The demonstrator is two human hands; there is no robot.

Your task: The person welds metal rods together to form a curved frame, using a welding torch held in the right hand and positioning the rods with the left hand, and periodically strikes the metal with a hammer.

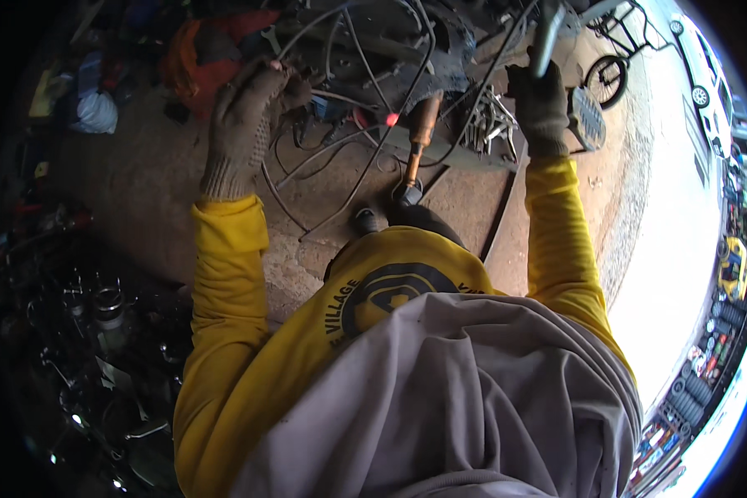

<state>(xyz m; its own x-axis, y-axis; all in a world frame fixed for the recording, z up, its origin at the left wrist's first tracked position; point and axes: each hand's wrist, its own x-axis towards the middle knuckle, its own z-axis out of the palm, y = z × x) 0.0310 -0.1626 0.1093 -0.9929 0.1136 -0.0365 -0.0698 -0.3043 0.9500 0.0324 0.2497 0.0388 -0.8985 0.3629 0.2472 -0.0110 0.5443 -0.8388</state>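
Note:
My left hand (245, 124), in a brown knitted work glove, is raised at the left with its fingers closed on a thin dark cable (317, 27). Beyond its fingertips lies a small metal spanner (271, 36). On the right, my gloved right hand (543, 108) is wrapped round a thick grey metal bar (548, 40); the bar's far end runs out of the picture. Between my hands sits a dark, greasy metal assembly (448, 50) with looping cables about it. A copper-coloured cylinder with a narrow rod (423, 129) sticks out below it.
Several metal tools (491, 124) lie in a heap left of my right hand. An orange-red cloth-like thing (197, 62) is at the far left. Dark metal parts (112, 307) crowd the lower left. A bicycle wheel (606, 81) and a parked white car (705, 83) stand at the right.

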